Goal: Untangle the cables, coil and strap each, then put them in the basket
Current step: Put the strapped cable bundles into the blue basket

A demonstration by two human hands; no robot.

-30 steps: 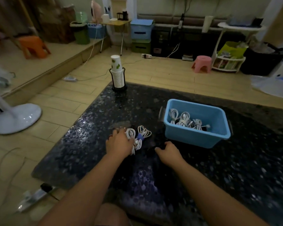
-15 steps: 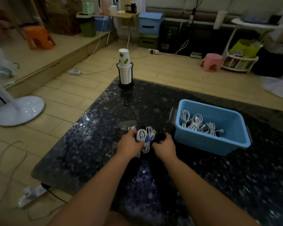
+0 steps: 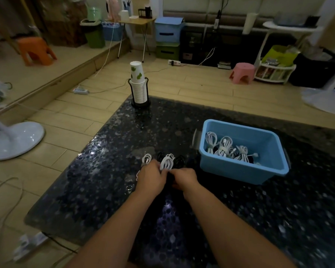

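On the dark pebbled table (image 3: 97,171) lie coiled cables: a white coil (image 3: 167,161), a smaller white coil (image 3: 146,158) and black coils (image 3: 179,160) that are hard to make out. My left hand (image 3: 150,177) grips the white coils from the near side. My right hand (image 3: 185,177) meets it, fingers curled on the black cable beside them. A blue plastic basket (image 3: 240,171) stands just to the right, holding several strapped white coils (image 3: 225,147).
A black holder with a stack of paper cups (image 3: 138,88) stands at the table's far left corner. A white fan base (image 3: 14,139) and power strips with cords lie on the floor to the left. Stools, bins and shelves line the far wall.
My right hand moved left from the bare table to join my left hand at the coils. The view shifted so the basket and cup stack sit further right.
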